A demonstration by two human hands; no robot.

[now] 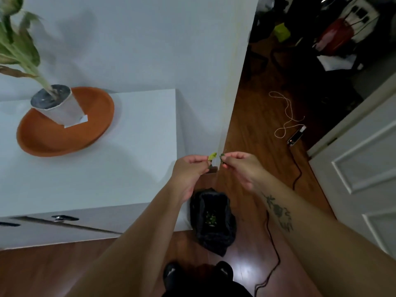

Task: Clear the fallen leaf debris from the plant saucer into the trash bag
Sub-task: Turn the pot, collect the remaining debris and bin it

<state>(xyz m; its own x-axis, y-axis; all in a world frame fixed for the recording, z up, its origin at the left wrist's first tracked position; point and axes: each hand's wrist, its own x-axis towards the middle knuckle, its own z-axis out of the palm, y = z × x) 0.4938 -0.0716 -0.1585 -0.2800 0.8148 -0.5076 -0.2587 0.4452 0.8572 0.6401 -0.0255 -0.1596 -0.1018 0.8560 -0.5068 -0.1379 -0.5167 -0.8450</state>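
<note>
An orange plant saucer (49, 138) sits on a white cabinet top at the left, with a white pot (57, 106) holding a leafy plant on it. No leaf bits show on its bare surface. Off the cabinet's right corner, my left hand (188, 170) pinches a yellow-green leaf piece (212, 156). Close beside it, my right hand (242, 168) pinches a darker green leaf piece (222, 157). Both hands hover above a black trash bag (222, 234) that stands open on the floor, with green leaf scraps (211, 218) inside.
The white cabinet (128, 146) has drawers with handles at its front. A white wall edge (233, 82) stands behind the hands. On the wooden floor lie a black cable (272, 236) and a white cord (287, 116). A white door (364, 163) is at the right.
</note>
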